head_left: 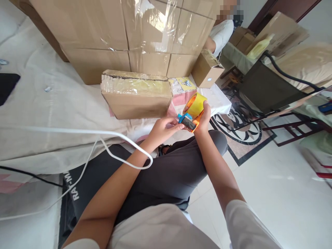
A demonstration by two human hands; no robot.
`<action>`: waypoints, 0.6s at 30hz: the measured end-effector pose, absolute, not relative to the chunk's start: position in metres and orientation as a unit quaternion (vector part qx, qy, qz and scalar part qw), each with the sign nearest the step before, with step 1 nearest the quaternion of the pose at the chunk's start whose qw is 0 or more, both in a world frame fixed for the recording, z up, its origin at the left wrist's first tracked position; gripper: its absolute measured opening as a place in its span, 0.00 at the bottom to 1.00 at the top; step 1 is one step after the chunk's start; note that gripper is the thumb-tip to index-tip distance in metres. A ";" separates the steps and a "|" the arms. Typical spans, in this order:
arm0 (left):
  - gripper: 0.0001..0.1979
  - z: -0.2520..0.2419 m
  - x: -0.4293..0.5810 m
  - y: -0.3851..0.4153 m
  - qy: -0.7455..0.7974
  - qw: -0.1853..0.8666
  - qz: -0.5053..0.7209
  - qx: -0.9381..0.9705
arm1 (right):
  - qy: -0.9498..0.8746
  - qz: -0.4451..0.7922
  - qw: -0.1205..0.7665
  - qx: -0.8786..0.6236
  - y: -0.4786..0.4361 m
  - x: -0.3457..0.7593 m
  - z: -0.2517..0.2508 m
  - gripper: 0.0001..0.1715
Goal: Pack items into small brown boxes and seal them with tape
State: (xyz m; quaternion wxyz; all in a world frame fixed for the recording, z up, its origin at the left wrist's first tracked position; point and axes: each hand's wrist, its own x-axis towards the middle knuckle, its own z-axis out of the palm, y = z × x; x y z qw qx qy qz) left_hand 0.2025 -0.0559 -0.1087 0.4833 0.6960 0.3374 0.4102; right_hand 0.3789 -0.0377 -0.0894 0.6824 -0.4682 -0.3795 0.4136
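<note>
My right hand grips an orange tape dispenser that carries a yellowish tape roll. My left hand pinches the blue part at the dispenser's front end, fingers closed on it. Both hands hover above my knee in dark trousers. Just beyond them a flat cardboard box, taped along its top, lies on a white cloth-covered surface.
Large taped cartons are stacked behind the flat box, with a small box to their right. A white cable loops over my left forearm. Another person sits at the back right. Tiled floor and a dark rack lie to the right.
</note>
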 end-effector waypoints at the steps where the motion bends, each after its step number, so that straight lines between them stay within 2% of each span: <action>1: 0.19 -0.110 0.202 -0.055 0.340 0.487 0.404 0.696 | -0.377 0.415 0.684 -0.466 -0.037 0.380 -0.092 0.29; 11: 0.20 -0.109 0.199 -0.049 0.327 0.539 0.375 0.680 | -0.375 0.445 0.685 -0.439 -0.037 0.383 -0.099 0.27; 18: 0.18 -0.112 0.202 -0.050 0.357 0.525 0.381 0.672 | -0.375 0.420 0.690 -0.455 -0.037 0.385 -0.091 0.28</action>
